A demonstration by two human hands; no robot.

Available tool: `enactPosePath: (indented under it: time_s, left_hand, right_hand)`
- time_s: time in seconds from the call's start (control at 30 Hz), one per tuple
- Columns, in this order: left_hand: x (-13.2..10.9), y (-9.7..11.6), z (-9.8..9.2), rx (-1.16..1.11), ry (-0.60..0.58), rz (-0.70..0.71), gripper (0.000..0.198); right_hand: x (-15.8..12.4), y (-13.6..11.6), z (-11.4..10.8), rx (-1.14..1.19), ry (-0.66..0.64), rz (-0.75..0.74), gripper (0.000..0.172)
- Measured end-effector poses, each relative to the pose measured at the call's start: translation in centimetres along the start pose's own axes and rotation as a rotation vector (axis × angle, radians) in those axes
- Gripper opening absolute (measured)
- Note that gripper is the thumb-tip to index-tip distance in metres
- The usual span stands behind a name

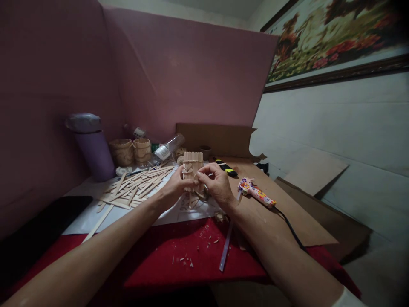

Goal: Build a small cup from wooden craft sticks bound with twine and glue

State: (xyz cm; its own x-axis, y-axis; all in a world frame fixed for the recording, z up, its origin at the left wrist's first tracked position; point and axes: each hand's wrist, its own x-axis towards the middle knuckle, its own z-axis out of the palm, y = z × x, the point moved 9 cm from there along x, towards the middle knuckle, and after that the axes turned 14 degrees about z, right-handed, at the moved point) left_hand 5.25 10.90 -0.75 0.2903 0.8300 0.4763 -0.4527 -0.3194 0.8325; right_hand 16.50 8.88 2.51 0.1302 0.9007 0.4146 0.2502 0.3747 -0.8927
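A small cup made of upright craft sticks (193, 157) stands between my hands, with a band round it and pale petal-like pieces on its front. My left hand (175, 184) grips its left side, the thumb lying across the lower front. Against the cup's right front, the thumb and forefinger of my right hand (217, 181) are pinched together; whatever is between them is too small to make out. Loose craft sticks (140, 187) lie heaped left of my left hand. A glue gun (257, 192) with a colourful spotted pattern rests right of my right hand.
A purple tumbler (96, 153), two wooden cups (142, 150) and a clear plastic bottle (169, 146) stand or lie at the back left. Behind my right hand is a black-and-yellow utility knife (226, 167). A glue stick (226, 249) and wood scraps lie on red cloth (153, 264). Cardboard (297, 221) covers the right.
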Motion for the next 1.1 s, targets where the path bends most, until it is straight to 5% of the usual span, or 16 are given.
enactPosePath:
  time_s: [0.33,1.1]
  left_hand:
    - [-0.2,0.1,-0.2,-0.011,0.026,-0.019,0.031]
    - [-0.2,-0.8,-0.9,0.007,0.04,-0.082,0.045]
  right_hand:
    - [0.2,0.4,0.1,0.045,-0.022,0.033,0.011]
    - [0.5,1.4,-0.2,0.185,0.005,0.081,0.014]
